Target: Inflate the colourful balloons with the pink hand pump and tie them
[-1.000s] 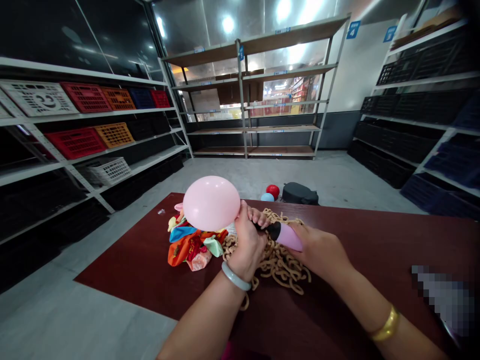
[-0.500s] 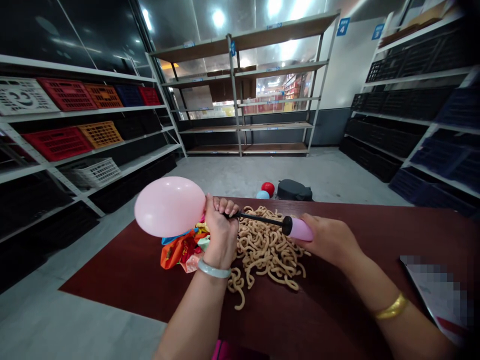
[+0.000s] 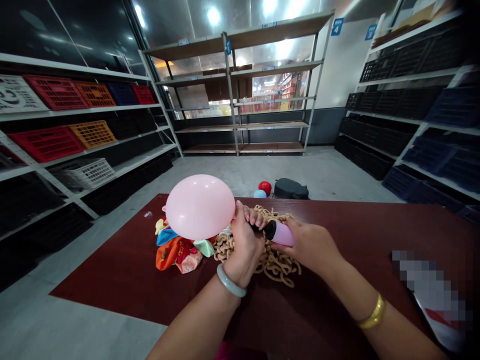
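An inflated pink balloon [image 3: 200, 207] sits to the left of my left hand [image 3: 247, 232], which is closed around its neck and the black end of a hand balloon pump. The balloon's mouth is hidden behind the fingers. My right hand [image 3: 309, 245] grips the pump's pink barrel [image 3: 284, 234], whose black collar is close to my left hand. Under the hands lies a pile of tan, curly, rope-like pieces [image 3: 277, 270]. Beside it, below the balloon, are several uninflated balloons [image 3: 176, 252] in orange, blue, green and other colours.
A dark red table [image 3: 123, 270] bears all this. At its right lies a flat, partly blurred object [image 3: 435, 305]. Beyond the far edge are a red ball-like thing [image 3: 264, 188], a light blue one [image 3: 259, 193] and a dark bag-like object [image 3: 291, 189]. Shelves with crates [image 3: 56, 93] line the sides.
The pump's black rod, long and visible before, is now almost wholly covered as my hands have come together. The left hand and balloon have moved right; the right hand has moved slightly left.
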`<state>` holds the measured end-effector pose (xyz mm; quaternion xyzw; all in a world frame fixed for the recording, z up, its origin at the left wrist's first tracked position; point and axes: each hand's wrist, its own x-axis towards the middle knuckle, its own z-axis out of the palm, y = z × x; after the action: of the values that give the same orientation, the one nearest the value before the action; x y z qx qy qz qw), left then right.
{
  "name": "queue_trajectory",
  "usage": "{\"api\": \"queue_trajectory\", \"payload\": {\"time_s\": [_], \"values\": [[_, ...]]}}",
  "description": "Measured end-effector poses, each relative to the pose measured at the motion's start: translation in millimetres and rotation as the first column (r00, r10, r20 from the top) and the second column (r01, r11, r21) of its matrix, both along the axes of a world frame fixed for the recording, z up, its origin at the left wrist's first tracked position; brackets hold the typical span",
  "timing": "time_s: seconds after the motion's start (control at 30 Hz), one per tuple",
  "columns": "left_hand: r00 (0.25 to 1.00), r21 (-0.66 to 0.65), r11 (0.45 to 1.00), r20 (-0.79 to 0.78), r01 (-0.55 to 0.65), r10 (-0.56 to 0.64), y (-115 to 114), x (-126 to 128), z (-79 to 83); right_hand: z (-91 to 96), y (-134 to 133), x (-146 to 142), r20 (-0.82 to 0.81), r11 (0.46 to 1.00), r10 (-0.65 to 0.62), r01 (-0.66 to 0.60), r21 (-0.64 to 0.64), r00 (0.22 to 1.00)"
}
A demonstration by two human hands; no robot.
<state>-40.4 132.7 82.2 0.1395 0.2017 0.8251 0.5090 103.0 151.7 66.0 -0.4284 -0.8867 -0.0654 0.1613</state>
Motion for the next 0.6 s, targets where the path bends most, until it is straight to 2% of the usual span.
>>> {"api": "queue_trajectory", "payload": {"time_s": [0.17,0.37,0.43,0.5,0.6], "values": [[1.0,0.032,0.999,-0.009,-0.018,0.018,1.7,-21.7,8.1,-2.9,4.6,1.8,-0.029,0.998,-0.021,0.022,0.061,0.999],[0.992,0.165,0.979,-0.008,-0.12,0.123,-5.9,-80.1,29.0,-0.8,22.9,19.9,-0.018,0.995,-0.024,0.025,0.098,1.0],[0.989,0.182,0.973,-0.001,-0.145,0.148,-8.6,-91.9,32.4,-0.4,26.3,24.9,-0.016,0.993,-0.025,0.026,0.113,1.0],[0.988,0.197,0.969,0.006,-0.153,0.154,-9.6,-95.1,32.7,-0.4,26.9,27.2,-0.015,0.991,-0.031,0.033,0.131,0.999],[0.987,0.196,0.967,0.032,-0.163,0.16,-7.3,-86.2,28.2,-0.8,23.6,25.9,-0.005,0.989,-0.038,0.038,0.14,0.999]]}}
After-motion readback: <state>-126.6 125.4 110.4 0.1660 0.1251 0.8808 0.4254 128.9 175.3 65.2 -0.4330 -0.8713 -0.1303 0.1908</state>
